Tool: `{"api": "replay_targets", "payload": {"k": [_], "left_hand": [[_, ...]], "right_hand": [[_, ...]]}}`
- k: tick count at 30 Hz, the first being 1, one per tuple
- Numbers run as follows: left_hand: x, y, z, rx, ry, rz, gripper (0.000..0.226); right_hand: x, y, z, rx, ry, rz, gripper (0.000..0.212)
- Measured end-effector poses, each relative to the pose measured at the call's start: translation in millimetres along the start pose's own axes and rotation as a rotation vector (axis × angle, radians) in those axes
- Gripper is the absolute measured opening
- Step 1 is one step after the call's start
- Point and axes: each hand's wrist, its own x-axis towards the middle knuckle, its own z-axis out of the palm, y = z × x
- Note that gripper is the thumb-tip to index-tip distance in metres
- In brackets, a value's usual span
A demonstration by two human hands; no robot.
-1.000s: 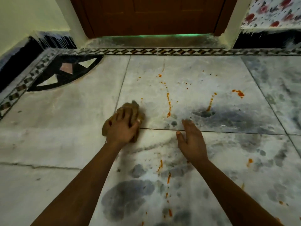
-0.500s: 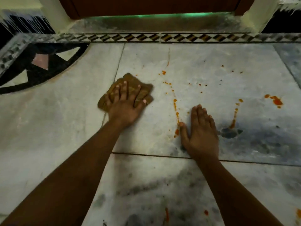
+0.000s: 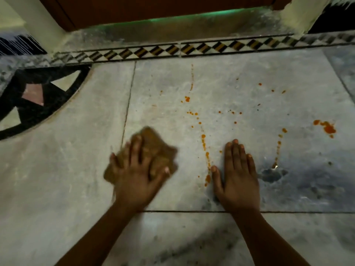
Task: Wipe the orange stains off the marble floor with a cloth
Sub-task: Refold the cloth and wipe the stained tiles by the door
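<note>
A brown cloth (image 3: 157, 150) lies bunched on the grey marble floor (image 3: 249, 104), and my left hand (image 3: 136, 173) presses flat on top of it, blurred by motion. My right hand (image 3: 237, 175) rests palm down on the bare floor to the right, fingers together, holding nothing. Between the two hands a trail of orange stains (image 3: 204, 143) runs away from me, its near end touching my right thumb. A second orange streak (image 3: 278, 146) lies right of that hand, and an orange blotch (image 3: 326, 127) sits further right. Small orange spots (image 3: 187, 98) dot the slab beyond.
A patterned diamond border (image 3: 172, 50) crosses the floor ahead, with a brown door (image 3: 153, 10) and its threshold behind it. A black inlay with pink and white triangles (image 3: 32, 96) fills the left corner. Dark grey smudges (image 3: 274, 175) mark the marble at right.
My left hand and the cloth slid back toward me and slightly right, closer to the orange trail. My right hand stayed planted. The view shifted forward over the slab.
</note>
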Motion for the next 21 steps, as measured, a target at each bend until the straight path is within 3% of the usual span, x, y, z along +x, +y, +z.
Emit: {"api": "replay_targets", "payload": {"k": [3, 7, 10, 14, 21], "left_hand": [[85, -1, 2, 0.002, 0.001, -0.137, 0.068], [192, 1, -10, -0.064, -0.152, -0.216, 0.067], [180, 9, -10, -0.037, -0.196, -0.067, 0.071], [110, -1, -4, -0.021, -0.127, 0.167, 0.078], [220, -11, -10, -0.051, -0.133, -0.073, 0.068]], "right_hand": [[-1, 1, 2, -0.003, -0.017, -0.005, 0.07], [0, 2, 2, -0.006, -0.009, -0.001, 0.07], [0, 1, 1, -0.019, -0.018, -0.007, 0.07], [0, 1, 0, -0.008, -0.026, 0.002, 0.07], [-1, 2, 3, -0.011, -0.04, -0.005, 0.07]]}}
